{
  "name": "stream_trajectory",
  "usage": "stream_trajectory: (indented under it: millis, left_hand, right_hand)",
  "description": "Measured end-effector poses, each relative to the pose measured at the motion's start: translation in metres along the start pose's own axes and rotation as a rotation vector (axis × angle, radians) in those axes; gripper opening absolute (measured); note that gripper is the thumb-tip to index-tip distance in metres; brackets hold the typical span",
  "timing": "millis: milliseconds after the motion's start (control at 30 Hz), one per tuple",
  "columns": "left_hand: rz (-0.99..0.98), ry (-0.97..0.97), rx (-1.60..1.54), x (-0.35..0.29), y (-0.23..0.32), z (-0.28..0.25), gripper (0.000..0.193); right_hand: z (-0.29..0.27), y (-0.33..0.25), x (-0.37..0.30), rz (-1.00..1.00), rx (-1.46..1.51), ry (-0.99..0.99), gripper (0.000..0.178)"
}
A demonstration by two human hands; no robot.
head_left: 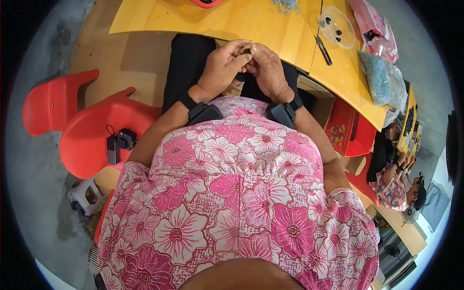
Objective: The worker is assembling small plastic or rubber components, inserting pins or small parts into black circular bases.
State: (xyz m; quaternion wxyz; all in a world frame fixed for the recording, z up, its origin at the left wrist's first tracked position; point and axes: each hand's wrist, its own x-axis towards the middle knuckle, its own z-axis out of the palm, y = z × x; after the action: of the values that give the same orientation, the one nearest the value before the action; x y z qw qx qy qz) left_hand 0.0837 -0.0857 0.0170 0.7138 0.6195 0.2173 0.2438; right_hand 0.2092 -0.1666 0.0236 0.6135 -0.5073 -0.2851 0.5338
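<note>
My left hand (222, 67) and my right hand (269, 70) meet in front of me, just off the near edge of the yellow table (261, 21). Their fingertips are pinched together around a small black part (248, 50). Most of that part is hidden by the fingers, so its exact kind does not show. Right of my hands, a slim black hand tool (323, 51) lies on the tabletop. Close by it stands a clear plastic bowl (345, 37) with a few small round black parts inside.
A pile of small clear pieces (286, 6) lies at the far side. A bag of bluish pieces (375, 79) and a pink bag (374, 26) rest at the right. Below the table is a red box (344, 126). Red chairs (84, 140) stand left; another person (394, 186) sits far right.
</note>
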Motion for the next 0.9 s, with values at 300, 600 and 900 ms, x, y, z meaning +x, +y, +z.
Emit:
stream_trajectory:
  millis: [300, 600, 900]
  left_hand:
    - [0.099, 0.131, 0.099, -0.003, 0.007, -0.004, 0.018]
    - [-0.020, 0.116, 0.012, -0.003, -0.004, -0.009, 0.018]
    - [0.013, 0.103, 0.004, -0.005, -0.004, -0.012, 0.018]
  right_hand:
    - [0.000, 0.000, 0.000, 0.207, 0.404, -0.055, 0.032]
    - [0.001, -0.001, -0.003, 0.356, 0.498, -0.034, 0.029]
    - [-0.003, 0.001, -0.002, 0.405, 0.565, -0.114, 0.027]
